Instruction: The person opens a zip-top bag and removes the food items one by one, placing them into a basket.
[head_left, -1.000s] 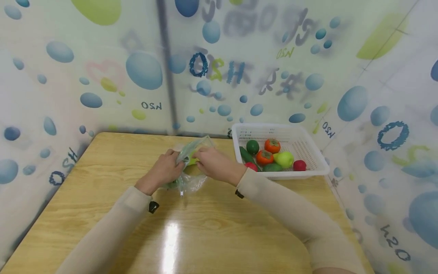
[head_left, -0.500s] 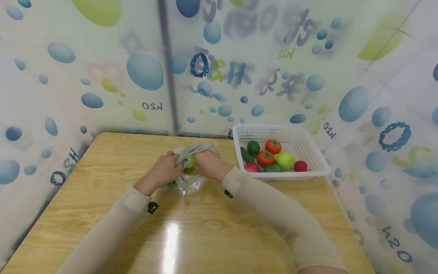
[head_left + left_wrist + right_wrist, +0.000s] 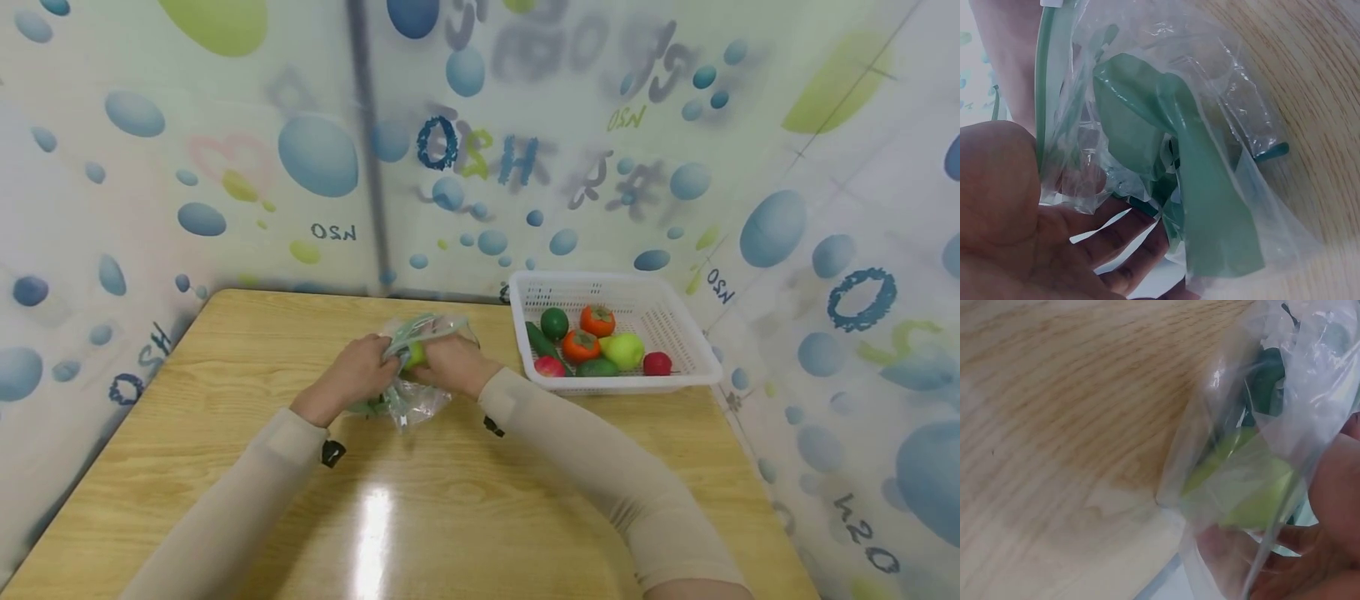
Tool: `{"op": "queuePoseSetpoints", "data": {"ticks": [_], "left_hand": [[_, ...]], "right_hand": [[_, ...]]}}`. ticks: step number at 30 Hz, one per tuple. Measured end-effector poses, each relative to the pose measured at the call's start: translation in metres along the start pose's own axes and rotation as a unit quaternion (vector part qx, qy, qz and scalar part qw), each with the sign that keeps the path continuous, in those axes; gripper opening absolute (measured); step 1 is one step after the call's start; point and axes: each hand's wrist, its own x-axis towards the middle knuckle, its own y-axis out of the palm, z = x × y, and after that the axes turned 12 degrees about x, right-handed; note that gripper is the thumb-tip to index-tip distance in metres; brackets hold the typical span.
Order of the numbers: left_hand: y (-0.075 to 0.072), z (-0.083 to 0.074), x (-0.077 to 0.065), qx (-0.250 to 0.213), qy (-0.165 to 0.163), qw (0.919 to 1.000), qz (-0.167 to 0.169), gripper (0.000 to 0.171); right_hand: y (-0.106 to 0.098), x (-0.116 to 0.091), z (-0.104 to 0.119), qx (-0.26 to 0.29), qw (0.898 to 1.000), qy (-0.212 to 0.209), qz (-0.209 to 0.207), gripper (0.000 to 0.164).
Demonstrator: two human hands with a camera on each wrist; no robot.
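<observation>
A clear plastic zip bag (image 3: 422, 403) with a green band along its mouth lies on the wooden table. My left hand (image 3: 358, 371) grips the bag's edge at its left side. From the right, my right hand (image 3: 456, 363) reaches into the mouth, its fingers on a yellow-green fruit (image 3: 1254, 487); plastic blurs the fruit's exact kind. Deeper in the bag sits something dark green (image 3: 1266, 381), partly hidden by folds. In the left wrist view, a green strip (image 3: 1210, 194) of the bag runs in front of the left fingers (image 3: 1125, 240).
A white perforated basket (image 3: 693, 346) stands at the back right of the table (image 3: 480, 500). It holds persimmons (image 3: 581, 345), a yellow-green pear (image 3: 624, 351), dark green produce (image 3: 554, 323) and red pieces (image 3: 657, 363). A patterned wall rises right behind the table.
My right hand has moved left and further into the bag with the yellow-green fruit. The bag's upper edge has come down over that hand. My left hand keeps its hold.
</observation>
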Motion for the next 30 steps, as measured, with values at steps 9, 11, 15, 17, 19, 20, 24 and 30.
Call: {"op": "queuePoseSetpoints", "data": {"ticks": [9,11,15,17,19,20,24,30], "left_hand": [[-0.002,-0.002,-0.002,-0.009,0.001,0.9998,0.015,0.026],[-0.002,-0.002,-0.003,-0.014,-0.002,0.9998,0.015,0.025],[-0.003,-0.003,-0.004,-0.023,-0.008,0.9995,0.022,0.023],[-0.003,-0.004,-0.004,-0.026,-0.012,0.9992,0.028,0.022],[-0.003,-0.004,-0.003,-0.031,-0.015,0.9988,0.034,0.022],[-0.003,-0.004,-0.003,-0.034,-0.018,0.9986,0.036,0.023],[-0.002,-0.004,-0.002,-0.039,-0.022,0.9981,0.043,0.030],[-0.003,-0.001,-0.003,-0.035,-0.020,0.9985,0.038,0.045]], "right_hand": [[0.007,-0.001,-0.001,-0.021,1.000,0.018,0.005,0.069],[0.008,-0.002,-0.001,-0.025,0.999,0.021,0.006,0.070],[0.008,-0.002,0.000,-0.034,0.999,0.013,0.006,0.063],[0.007,-0.003,0.000,-0.037,0.999,0.007,0.008,0.058],[0.007,-0.005,-0.001,-0.040,0.999,-0.002,0.007,0.053],[0.007,-0.005,-0.001,-0.040,0.999,-0.005,0.008,0.049],[0.004,-0.009,-0.002,-0.042,0.999,-0.020,0.009,0.031],[0.000,-0.014,0.001,0.000,1.000,-0.004,-0.012,0.036]]}}
